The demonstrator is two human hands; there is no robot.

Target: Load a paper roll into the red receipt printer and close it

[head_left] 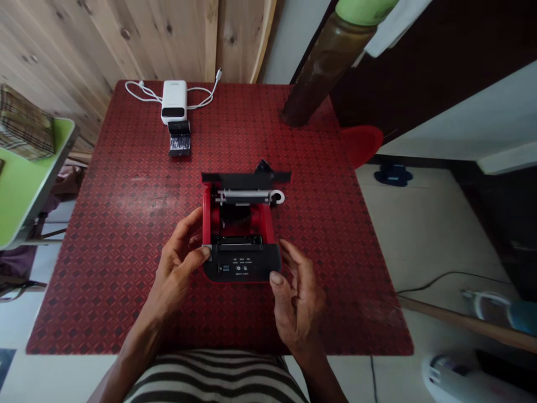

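A red and black printer point(243, 263) rests on the red patterned table in front of me, its black lid point(247, 180) raised. Inside the red bay, a grey roller point(245, 196) lies crosswise near the lid, with a white ring point(277, 197) at its right end. My left hand point(180, 252) grips the printer's left side, thumb on the front left corner. On the opposite side, my right hand point(297, 285) has its fingers along the case and its thumb on the front right corner. A small dark piece point(263, 166) shows behind the lid.
Toward the back left of the table point(138, 313) lie a white power bank point(174, 98) with a white cable point(205, 101) and a black wrapper point(180, 140). A tall brown bottle point(323, 61) with a green lid stands at the back right. A green table point(29, 184) is at left.
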